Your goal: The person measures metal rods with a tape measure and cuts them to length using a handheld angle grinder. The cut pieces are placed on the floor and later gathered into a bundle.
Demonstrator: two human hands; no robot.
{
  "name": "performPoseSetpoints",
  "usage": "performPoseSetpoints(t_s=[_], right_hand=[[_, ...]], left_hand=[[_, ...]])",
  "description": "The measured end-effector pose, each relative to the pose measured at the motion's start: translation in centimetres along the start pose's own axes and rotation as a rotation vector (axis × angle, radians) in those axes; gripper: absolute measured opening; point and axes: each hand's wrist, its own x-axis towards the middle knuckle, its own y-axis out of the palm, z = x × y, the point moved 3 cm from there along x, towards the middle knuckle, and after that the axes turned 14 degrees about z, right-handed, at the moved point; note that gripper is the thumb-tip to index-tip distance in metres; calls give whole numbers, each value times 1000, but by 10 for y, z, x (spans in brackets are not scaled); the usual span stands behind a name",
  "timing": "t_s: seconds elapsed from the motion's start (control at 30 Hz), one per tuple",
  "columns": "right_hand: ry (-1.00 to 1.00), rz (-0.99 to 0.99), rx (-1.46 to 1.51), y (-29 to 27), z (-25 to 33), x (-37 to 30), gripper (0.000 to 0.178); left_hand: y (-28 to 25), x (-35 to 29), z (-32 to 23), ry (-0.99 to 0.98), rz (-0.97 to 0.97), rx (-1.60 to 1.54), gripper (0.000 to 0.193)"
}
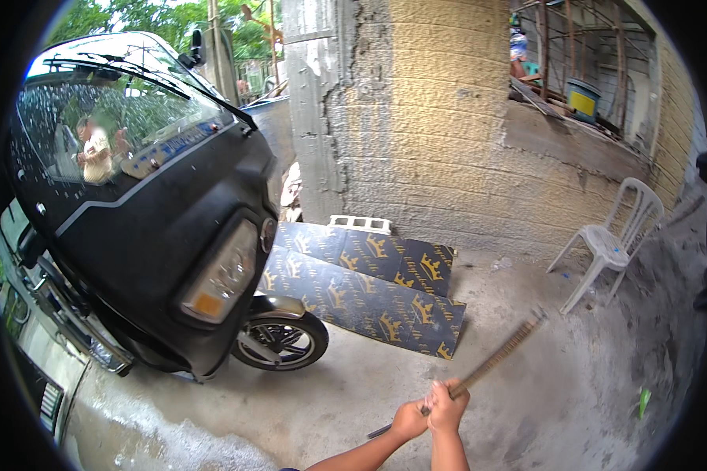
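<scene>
A long, thin, brownish rod with a ribbed surface slants up to the right in front of me. Its far end looks metallic and slightly blurred, while a short dark end sticks out behind my grip. My left hand is closed round the lower part of the rod. Just above it, nearly touching, my right hand is wrapped round the same rod. Fingers cover the gripped stretch. Beyond the rod, two dark sheets printed with gold crowns lie overlapping on the concrete floor.
A black three-wheeled vehicle with a wet windshield fills the left. A pale hollow block sits by the rough wall. At right stands a white plastic chair; a bucket rests on the ledge. Sudsy water wets the floor.
</scene>
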Motion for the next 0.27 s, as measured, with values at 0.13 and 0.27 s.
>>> performPoseSetpoints(t_s=[0.13, 0.27], right_hand=[[94, -128, 309, 14, 62, -40, 26], [169, -150, 71, -10, 101, -62, 8]], left_hand=[[-10, -67, -46, 100, 79, 151, 53], [-57, -163, -154, 46, 126, 340, 115]])
